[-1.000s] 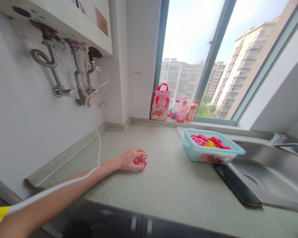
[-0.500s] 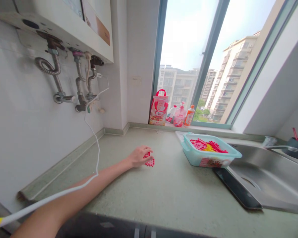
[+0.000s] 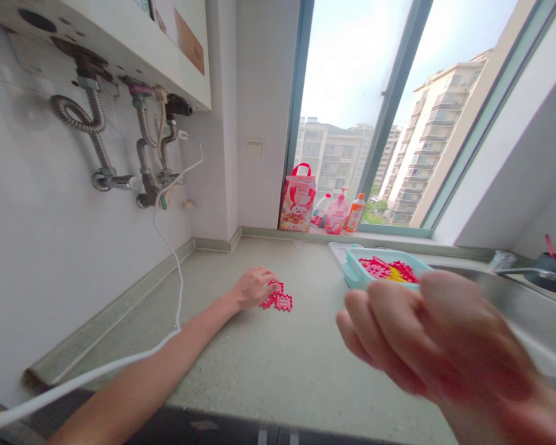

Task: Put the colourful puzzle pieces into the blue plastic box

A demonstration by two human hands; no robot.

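My left hand (image 3: 254, 288) rests low over the counter with its fingers and thumb closed about a red interlocking building square (image 3: 278, 287). Beside those fingertips lies another red openwork square with toothed edges (image 3: 284, 302), flat on the counter, and part of a further red piece (image 3: 267, 301) shows under the hand. Large and close to the camera, my right hand (image 3: 426, 334) is curled with its fingers folded in; whatever it may hold is hidden. Behind it stands a light-blue plastic tub (image 3: 353, 276) of red and yellow pieces, its front partly covered by that hand.
A steel sink (image 3: 505, 309) with a tap (image 3: 528, 272) lies to the right. Along the windowsill stand a red-handled bag (image 3: 298, 204), a pink pump bottle (image 3: 336, 213) and an orange bottle (image 3: 354, 213). A white cable (image 3: 173, 247) crosses at the left, in front of my left arm.
My right hand has come into view at the lower right, covering part of the tub and sink. My left hand has shifted slightly left, and more of the red pieces shows beside it.
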